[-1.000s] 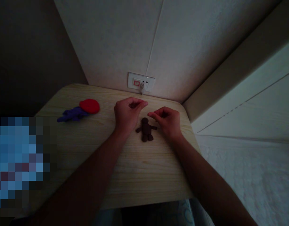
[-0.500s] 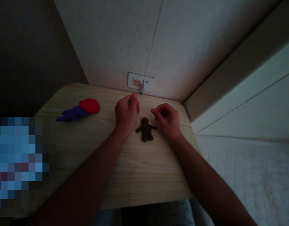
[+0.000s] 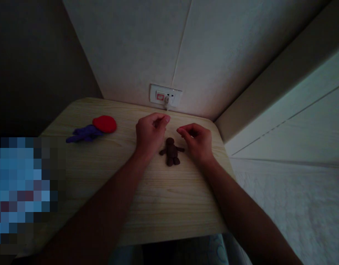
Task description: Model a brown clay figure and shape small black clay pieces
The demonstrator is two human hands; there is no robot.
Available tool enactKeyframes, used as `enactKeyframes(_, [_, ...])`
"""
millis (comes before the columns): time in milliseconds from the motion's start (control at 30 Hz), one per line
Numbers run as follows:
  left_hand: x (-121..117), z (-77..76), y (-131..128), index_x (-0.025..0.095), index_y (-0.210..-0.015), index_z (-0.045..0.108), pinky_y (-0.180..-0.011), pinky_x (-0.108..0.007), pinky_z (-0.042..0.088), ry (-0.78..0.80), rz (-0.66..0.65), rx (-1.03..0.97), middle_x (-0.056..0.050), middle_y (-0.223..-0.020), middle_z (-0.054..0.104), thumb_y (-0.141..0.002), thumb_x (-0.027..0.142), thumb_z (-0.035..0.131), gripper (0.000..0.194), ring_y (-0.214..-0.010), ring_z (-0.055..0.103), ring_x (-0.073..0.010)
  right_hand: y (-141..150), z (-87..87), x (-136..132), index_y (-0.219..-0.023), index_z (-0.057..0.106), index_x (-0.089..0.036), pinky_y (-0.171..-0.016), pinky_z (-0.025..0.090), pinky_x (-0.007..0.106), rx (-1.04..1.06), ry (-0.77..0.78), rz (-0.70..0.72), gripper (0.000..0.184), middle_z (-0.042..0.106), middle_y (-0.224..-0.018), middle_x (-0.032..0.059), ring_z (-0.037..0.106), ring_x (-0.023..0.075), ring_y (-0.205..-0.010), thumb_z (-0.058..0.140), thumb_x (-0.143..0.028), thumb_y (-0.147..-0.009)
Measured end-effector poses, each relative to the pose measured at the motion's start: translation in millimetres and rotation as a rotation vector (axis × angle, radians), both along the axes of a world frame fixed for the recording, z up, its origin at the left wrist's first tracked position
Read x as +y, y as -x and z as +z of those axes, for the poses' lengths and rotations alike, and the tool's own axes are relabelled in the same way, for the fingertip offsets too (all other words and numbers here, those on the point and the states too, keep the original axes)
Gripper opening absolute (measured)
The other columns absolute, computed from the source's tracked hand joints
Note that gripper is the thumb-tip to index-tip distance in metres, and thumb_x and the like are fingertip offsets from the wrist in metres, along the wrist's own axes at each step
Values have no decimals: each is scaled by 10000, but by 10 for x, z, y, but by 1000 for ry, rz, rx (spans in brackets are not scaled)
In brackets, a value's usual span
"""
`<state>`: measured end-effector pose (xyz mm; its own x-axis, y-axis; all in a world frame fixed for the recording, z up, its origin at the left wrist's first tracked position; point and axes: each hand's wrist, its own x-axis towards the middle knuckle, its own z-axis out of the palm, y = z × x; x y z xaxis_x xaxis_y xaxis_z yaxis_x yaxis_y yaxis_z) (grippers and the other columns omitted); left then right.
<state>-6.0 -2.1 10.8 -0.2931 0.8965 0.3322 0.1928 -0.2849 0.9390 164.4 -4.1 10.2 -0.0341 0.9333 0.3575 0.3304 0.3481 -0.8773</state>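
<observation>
A small dark brown clay figure [image 3: 172, 151], with a round head, body, arms and short legs, lies flat on the wooden table [image 3: 169, 206]. Just beyond its left side, my left hand [image 3: 151, 132] is closed in a pinch, thumb against the fingers. My right hand [image 3: 197, 140], to the right of the figure's head, also has its thumb and forefinger pressed together. Whatever either pinch holds, if anything, is too small to make out. Neither set of fingertips touches the figure, and a gap separates the two hands.
At the table's left lie a flattened red clay piece [image 3: 105, 124] and a purple clay piece [image 3: 85, 134] touching it. A wall socket [image 3: 165, 95] with a plug sits behind the table's back edge. A pale cabinet or frame [image 3: 274, 88] stands to the right.
My left hand's thumb lifted and the fingers curled in half a second ago, and now they are pinched forward again. My right hand has barely shifted. The brown figure stays in place.
</observation>
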Motion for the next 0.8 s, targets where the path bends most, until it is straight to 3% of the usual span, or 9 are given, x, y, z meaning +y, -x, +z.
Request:
enactKeyframes(167, [5, -18, 2, 190, -908, 814, -617, -253, 512, -25, 8, 30, -19, -759, 767, -897, 334, 695, 187, -655, 676, -150, 4, -5, 2, -716, 727, -223, -655, 536, 322, -2, -21, -37, 280, 741, -719, 15, 638, 168, -652, 896, -445, -744])
enactKeyframes(333, [9, -22, -5, 185, -918, 829, -626, -255, 521, -46, 8, 16, -30, -776, 776, -886, 311, 703, 181, -687, 688, -157, 6, -10, -6, -855, 806, -217, -764, 575, 349, -10, 10, -18, 183, 808, -855, 45, 710, 191, -751, 802, -400, -849])
enactKeyframes(533, [26, -33, -18, 176, -1000, 835, -652, -250, 538, -19, 23, -29, -40, -811, 791, -863, 244, 692, 210, -694, 694, -147, -2, -14, 2, -945, 798, -215, -667, 548, 316, 8, -4, 11, 278, 800, -848, 49, 685, 176, -693, 673, -463, -960])
enactKeyframes(800, [11, -35, -6, 177, -981, 832, -662, -249, 541, -16, -8, -4, -43, -815, 791, -875, 247, 689, 192, -693, 693, -143, -6, 19, 2, -746, 670, -221, -609, 481, 300, -14, -28, -18, 432, 698, -686, 21, 620, 157, -624, 616, -577, -983])
